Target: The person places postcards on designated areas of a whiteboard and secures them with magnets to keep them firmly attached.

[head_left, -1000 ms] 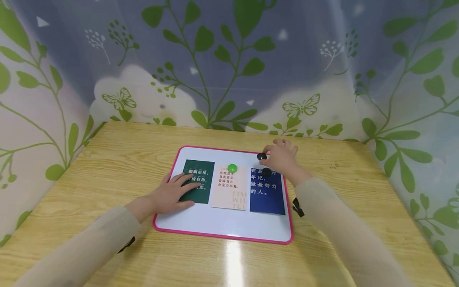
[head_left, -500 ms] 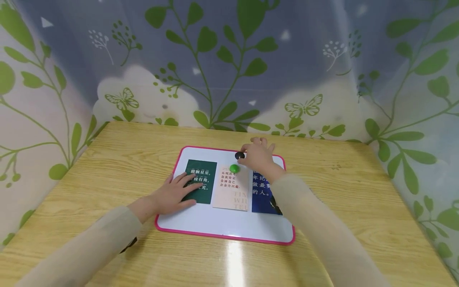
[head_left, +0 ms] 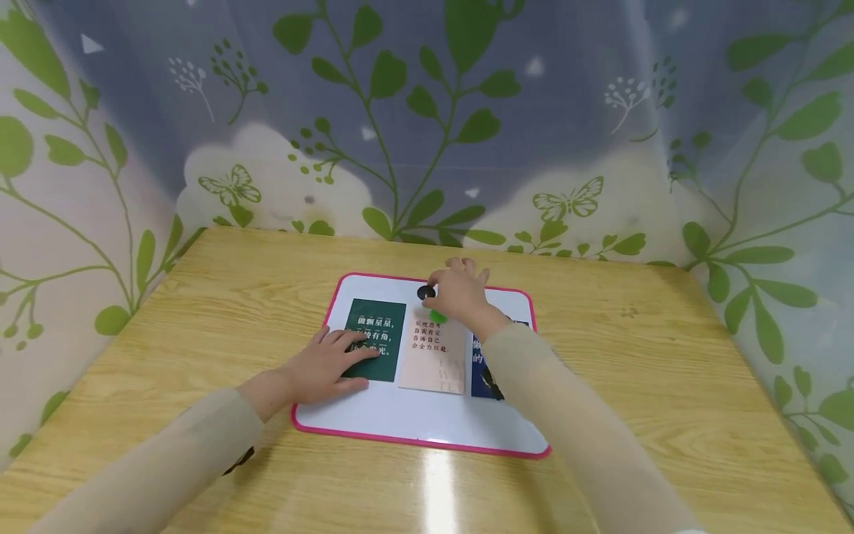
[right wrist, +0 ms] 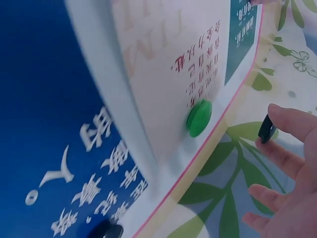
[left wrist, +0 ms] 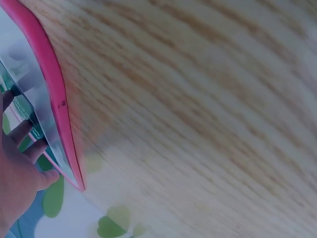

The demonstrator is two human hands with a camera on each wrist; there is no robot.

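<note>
My left hand (head_left: 320, 367) rests with spread, straight fingers on the dark green card (head_left: 383, 319), at the left of a whiteboard (head_left: 400, 421) with a pink rim. Between thumb and forefinger, my right hand (head_left: 460, 293) pinches a black round magnet (right wrist: 267, 130), held above the board near its far edge. Just under that hand, a green magnet (right wrist: 199, 119) sits at the top of the pale pink card (head_left: 430, 367). A second black magnet (right wrist: 106, 229) lies on the blue card (right wrist: 44, 99), hidden by the right arm in the head view.
The board lies flat on a wood-grain table (head_left: 267, 274). Patterned cloth (head_left: 427, 133) with leaves and butterflies stands around its back and sides. The right forearm covers part of the blue card and the board's right side.
My right hand has moved left with the black magnet, from over the blue card to above the pink card and its green magnet. The left hand has stayed on the green card.
</note>
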